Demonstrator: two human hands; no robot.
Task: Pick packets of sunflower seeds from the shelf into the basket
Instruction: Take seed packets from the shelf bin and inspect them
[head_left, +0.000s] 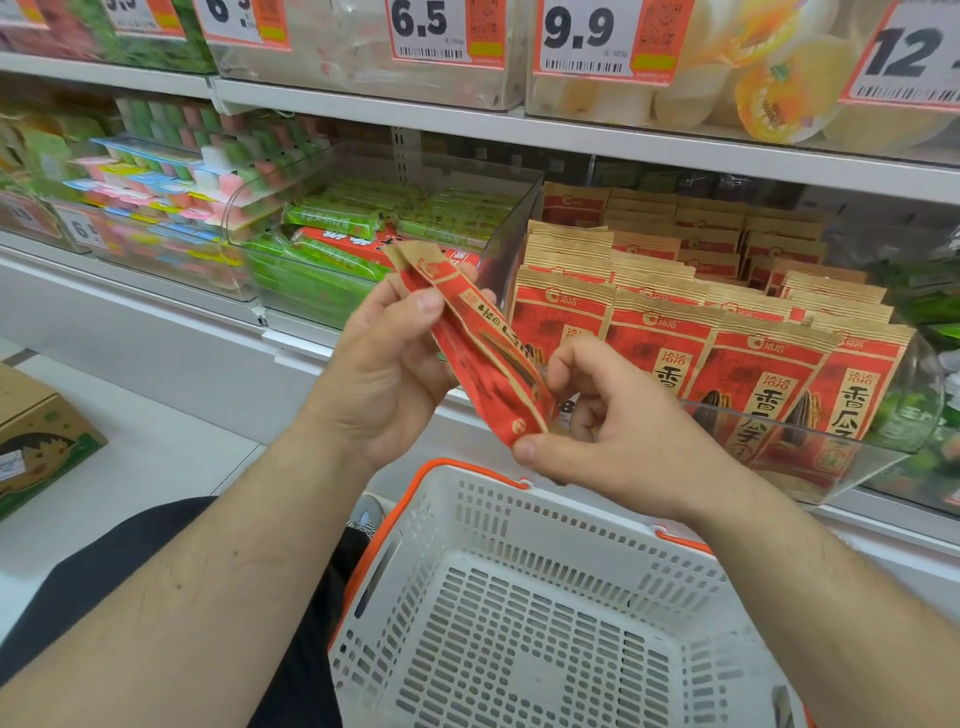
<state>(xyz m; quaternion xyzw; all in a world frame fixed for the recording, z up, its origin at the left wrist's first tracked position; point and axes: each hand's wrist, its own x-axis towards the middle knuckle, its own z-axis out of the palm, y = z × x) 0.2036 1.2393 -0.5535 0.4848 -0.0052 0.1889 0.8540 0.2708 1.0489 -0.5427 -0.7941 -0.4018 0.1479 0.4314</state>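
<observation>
Above the white basket (545, 613), which lies bare inside, one red-and-brown packet of sunflower seeds (480, 343) is held slantwise, its upper end gripped by the curled left hand (384, 358) and its lower corner pinched by the right hand (613, 431). Light, thin and crinkly by the look of it, it is best taken by the flat sealed ends. Right of the basket's far rim, four front packets (737, 384) are counted in a clear shelf bin (779, 457), with rows behind too packed to number.

Green packets (332, 244) lying in a clear bin, pastel jelly cups (156, 182) sitting leftward, price tags (587, 36) hanging above, cardboard box (36, 436) resting on the floor
</observation>
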